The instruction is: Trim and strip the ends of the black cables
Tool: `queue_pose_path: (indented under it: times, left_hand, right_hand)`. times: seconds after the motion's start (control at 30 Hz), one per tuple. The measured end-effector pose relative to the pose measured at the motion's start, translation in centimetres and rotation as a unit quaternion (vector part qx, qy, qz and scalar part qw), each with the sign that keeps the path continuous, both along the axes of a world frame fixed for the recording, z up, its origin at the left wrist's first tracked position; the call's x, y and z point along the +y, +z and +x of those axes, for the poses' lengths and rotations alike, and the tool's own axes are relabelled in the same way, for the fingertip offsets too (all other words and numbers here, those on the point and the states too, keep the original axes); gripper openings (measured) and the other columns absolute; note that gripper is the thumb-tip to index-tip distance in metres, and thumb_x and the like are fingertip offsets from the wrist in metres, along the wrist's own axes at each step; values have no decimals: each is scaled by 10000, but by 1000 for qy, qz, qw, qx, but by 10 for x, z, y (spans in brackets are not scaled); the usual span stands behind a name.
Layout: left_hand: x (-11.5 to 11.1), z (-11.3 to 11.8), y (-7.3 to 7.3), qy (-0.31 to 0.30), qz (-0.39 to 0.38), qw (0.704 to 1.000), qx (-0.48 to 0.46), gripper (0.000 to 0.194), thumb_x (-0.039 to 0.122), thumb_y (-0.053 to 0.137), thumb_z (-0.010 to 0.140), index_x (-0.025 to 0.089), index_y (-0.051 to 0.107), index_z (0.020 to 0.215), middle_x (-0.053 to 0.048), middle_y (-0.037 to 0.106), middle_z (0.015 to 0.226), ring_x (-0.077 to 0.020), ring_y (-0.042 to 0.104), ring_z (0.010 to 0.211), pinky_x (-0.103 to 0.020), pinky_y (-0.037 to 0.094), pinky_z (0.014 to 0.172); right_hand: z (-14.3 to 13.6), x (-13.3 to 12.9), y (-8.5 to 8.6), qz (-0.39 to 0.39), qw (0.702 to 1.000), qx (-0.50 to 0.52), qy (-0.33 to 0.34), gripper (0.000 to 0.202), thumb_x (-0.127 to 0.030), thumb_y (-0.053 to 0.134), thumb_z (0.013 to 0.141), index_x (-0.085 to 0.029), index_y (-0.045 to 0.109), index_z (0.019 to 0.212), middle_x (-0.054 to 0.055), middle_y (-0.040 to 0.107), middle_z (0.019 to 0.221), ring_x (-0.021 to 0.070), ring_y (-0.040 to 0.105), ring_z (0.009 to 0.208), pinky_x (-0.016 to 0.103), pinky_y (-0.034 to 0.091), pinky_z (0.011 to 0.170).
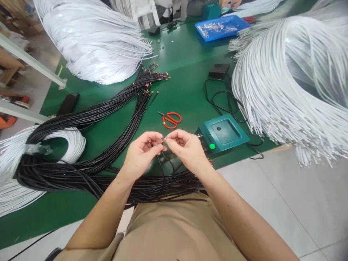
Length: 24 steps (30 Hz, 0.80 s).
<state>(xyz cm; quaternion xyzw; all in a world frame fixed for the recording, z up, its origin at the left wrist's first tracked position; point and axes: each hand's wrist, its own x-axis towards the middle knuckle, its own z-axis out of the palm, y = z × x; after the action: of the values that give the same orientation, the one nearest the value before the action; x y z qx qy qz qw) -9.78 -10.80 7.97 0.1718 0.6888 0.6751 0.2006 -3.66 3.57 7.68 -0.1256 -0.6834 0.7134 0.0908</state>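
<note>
My left hand (145,150) is closed in a pinch around the end of a black cable (160,165), with small reddish wire tips showing at its fingers. Fingertip to fingertip with it, my right hand (187,146) pinches the thin stripped wires at that cable's end. The cable hangs down from between the hands toward a bundle of black cables (114,181) along the table's near edge. Just beyond the hands lie red-handled scissors (172,119). To the right of my right hand sits a teal machine (224,132) with a green button.
White cables are heaped at the back left (95,40) and right (266,79). A blue tray (221,28) holds many small metal pieces. A black pedal (219,70) trails a cord. Black cables with stripped ends (152,77) lie left of centre. Another person's hand (231,3) shows at the far edge.
</note>
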Motion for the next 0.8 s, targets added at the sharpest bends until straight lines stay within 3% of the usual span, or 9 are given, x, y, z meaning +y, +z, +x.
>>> queue_pose_path:
  times: [0.13,0.37,0.53,0.8]
  left_hand:
    - [-2,0,0,11,-10,1000,-10,201,172,733,719,174,670,910,-4,668,755,-122,648,668,-245,521,641]
    - [-3,0,-3,20,-13,1000,-17,189,199,747,718,161,676,889,-23,696,748,-144,674,676,-259,525,635]
    - [-3,-3,-8,10,15,999,-28,178,195,751,716,164,673,873,-20,694,748,-135,672,682,-237,511,614]
    - [-3,0,-4,19,-17,1000,-5,182,193,749,713,165,678,879,-22,699,752,-132,665,668,-251,532,642]
  right_hand:
    - [-1,1,5,-23,1000,-3,16,107,-269,610,774,-172,654,791,-5,665,696,104,601,624,212,454,577]
    - [-2,3,7,-8,999,7,49,105,-250,572,809,-174,634,771,-29,628,654,82,548,587,208,427,582]
    - [1,2,7,-6,999,-6,33,99,-245,567,812,-173,618,766,-36,619,649,73,511,564,204,406,566]
    - [1,2,6,-26,999,-4,33,92,-259,610,779,-174,642,795,-3,671,713,108,612,640,221,465,593]
